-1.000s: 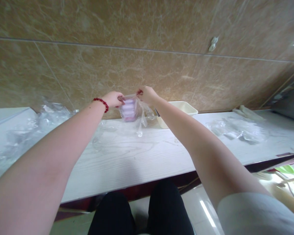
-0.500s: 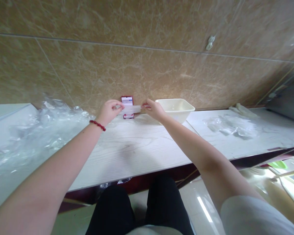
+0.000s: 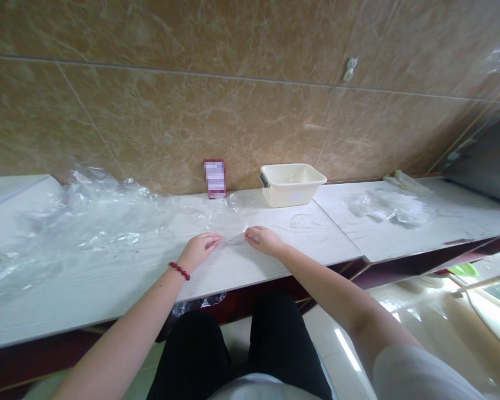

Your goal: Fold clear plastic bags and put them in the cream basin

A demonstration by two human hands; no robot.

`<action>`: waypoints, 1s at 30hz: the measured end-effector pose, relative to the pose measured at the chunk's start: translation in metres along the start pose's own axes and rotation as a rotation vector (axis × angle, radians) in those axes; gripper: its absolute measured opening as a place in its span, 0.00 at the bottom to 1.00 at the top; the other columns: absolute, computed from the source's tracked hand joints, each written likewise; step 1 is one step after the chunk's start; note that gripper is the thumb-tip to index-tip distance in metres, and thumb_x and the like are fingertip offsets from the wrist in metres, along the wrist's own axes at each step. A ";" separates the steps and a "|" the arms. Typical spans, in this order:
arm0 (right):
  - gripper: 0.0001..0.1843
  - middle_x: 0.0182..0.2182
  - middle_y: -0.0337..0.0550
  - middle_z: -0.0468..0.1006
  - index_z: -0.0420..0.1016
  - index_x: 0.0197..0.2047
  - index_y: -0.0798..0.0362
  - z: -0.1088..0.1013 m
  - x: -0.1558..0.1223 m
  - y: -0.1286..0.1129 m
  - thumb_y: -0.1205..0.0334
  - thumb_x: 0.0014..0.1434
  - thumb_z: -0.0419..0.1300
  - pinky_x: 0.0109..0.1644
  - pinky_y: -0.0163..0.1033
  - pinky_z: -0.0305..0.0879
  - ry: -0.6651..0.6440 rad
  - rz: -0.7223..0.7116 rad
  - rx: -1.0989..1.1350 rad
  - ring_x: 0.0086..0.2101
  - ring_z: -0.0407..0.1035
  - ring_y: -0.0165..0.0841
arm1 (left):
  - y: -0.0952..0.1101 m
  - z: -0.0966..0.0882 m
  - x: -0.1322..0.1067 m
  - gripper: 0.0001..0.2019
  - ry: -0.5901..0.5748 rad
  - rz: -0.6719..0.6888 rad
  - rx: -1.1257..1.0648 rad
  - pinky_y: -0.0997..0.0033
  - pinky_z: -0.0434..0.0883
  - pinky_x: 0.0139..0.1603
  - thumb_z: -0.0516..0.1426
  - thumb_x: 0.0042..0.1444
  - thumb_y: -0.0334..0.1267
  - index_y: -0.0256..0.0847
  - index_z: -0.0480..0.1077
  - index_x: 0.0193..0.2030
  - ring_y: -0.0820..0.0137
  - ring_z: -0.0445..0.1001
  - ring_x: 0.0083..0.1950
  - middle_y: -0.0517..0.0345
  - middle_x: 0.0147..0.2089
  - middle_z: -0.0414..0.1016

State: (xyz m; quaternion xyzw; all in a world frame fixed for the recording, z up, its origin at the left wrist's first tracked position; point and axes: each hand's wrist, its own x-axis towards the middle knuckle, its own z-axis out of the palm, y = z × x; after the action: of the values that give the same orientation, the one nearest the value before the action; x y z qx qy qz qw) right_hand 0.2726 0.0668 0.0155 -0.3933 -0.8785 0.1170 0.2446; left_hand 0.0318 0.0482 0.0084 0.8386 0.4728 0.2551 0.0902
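Both my hands rest low on the white wood-grain table (image 3: 108, 278), near its front edge. My left hand (image 3: 200, 250), with a red bead bracelet on the wrist, pinches one end of a small clear plastic bag (image 3: 233, 240). My right hand (image 3: 261, 240) pinches the other end. The bag lies flat on the table between the two hands. It is thin and hard to make out.
A cream plastic tub (image 3: 291, 183) and a small pink-edged upright object (image 3: 215, 179) stand against the brown marble wall. Crumpled clear plastic (image 3: 87, 222) is heaped at left. More clear bags (image 3: 383, 208) lie at right. My dark-trousered legs are under the table.
My hands came down from in front of the wall to the table near its front edge, carrying the clear bag stretched between them. The upright object is now uncovered.
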 end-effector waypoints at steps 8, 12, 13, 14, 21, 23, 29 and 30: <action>0.09 0.31 0.44 0.72 0.69 0.36 0.54 0.002 -0.018 -0.002 0.64 0.54 0.50 0.39 0.33 0.60 -0.058 -0.055 -0.021 0.34 0.65 0.29 | 0.009 -0.008 -0.015 0.16 -0.162 0.032 -0.013 0.66 0.62 0.52 0.45 0.54 0.42 0.45 0.70 0.44 0.69 0.66 0.49 0.59 0.45 0.72; 0.10 0.31 0.45 0.72 0.69 0.36 0.55 0.003 -0.023 -0.004 0.64 0.55 0.49 0.40 0.34 0.59 -0.061 -0.108 -0.042 0.35 0.65 0.30 | 0.012 -0.008 -0.019 0.15 -0.190 0.061 0.006 0.66 0.62 0.52 0.45 0.54 0.41 0.47 0.70 0.43 0.70 0.66 0.49 0.59 0.45 0.71; 0.10 0.31 0.45 0.72 0.69 0.36 0.54 0.003 -0.025 -0.004 0.64 0.55 0.49 0.41 0.35 0.59 -0.066 -0.118 -0.045 0.35 0.65 0.30 | 0.012 -0.009 -0.020 0.15 -0.196 0.066 0.012 0.65 0.62 0.52 0.45 0.54 0.41 0.47 0.70 0.43 0.70 0.66 0.48 0.59 0.45 0.71; 0.09 0.31 0.44 0.73 0.69 0.36 0.54 0.002 -0.028 -0.005 0.64 0.55 0.49 0.41 0.35 0.59 -0.071 -0.125 -0.045 0.35 0.65 0.30 | 0.012 -0.010 -0.022 0.15 -0.207 0.074 0.017 0.65 0.62 0.52 0.46 0.54 0.41 0.47 0.70 0.42 0.69 0.66 0.48 0.58 0.45 0.71; 0.12 0.36 0.44 0.72 0.68 0.39 0.52 -0.016 -0.027 -0.023 0.58 0.54 0.51 0.47 0.38 0.56 0.014 -0.122 0.023 0.40 0.65 0.31 | 0.015 -0.021 -0.012 0.18 -0.197 0.078 -0.006 0.66 0.60 0.53 0.47 0.53 0.46 0.43 0.67 0.47 0.68 0.64 0.50 0.55 0.48 0.69; 0.13 0.37 0.45 0.72 0.67 0.41 0.53 -0.011 -0.010 -0.026 0.60 0.56 0.47 0.46 0.37 0.58 0.022 -0.075 0.040 0.40 0.65 0.30 | 0.016 -0.014 0.003 0.18 -0.088 0.006 0.053 0.66 0.60 0.53 0.44 0.54 0.43 0.40 0.67 0.46 0.68 0.65 0.49 0.53 0.47 0.70; 0.20 0.52 0.48 0.62 0.59 0.52 0.56 0.032 0.037 -0.019 0.60 0.56 0.47 0.54 0.43 0.50 -0.119 0.041 -0.145 0.53 0.53 0.37 | 0.007 0.023 0.039 0.21 -0.149 -0.068 0.295 0.58 0.52 0.57 0.43 0.53 0.37 0.35 0.59 0.54 0.63 0.54 0.58 0.47 0.56 0.59; 0.22 0.54 0.48 0.58 0.57 0.54 0.55 0.038 0.038 -0.018 0.58 0.57 0.46 0.55 0.46 0.47 -0.129 0.070 -0.187 0.55 0.50 0.38 | 0.004 0.027 0.041 0.22 -0.178 -0.087 0.315 0.56 0.51 0.57 0.43 0.54 0.39 0.35 0.57 0.55 0.62 0.52 0.59 0.47 0.58 0.57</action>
State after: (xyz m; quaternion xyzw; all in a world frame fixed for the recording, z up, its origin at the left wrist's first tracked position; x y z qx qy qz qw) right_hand 0.2194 0.0827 0.0028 -0.4364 -0.8853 0.0680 0.1457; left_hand 0.0657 0.0828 0.0013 0.8404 0.5328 0.0985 0.0103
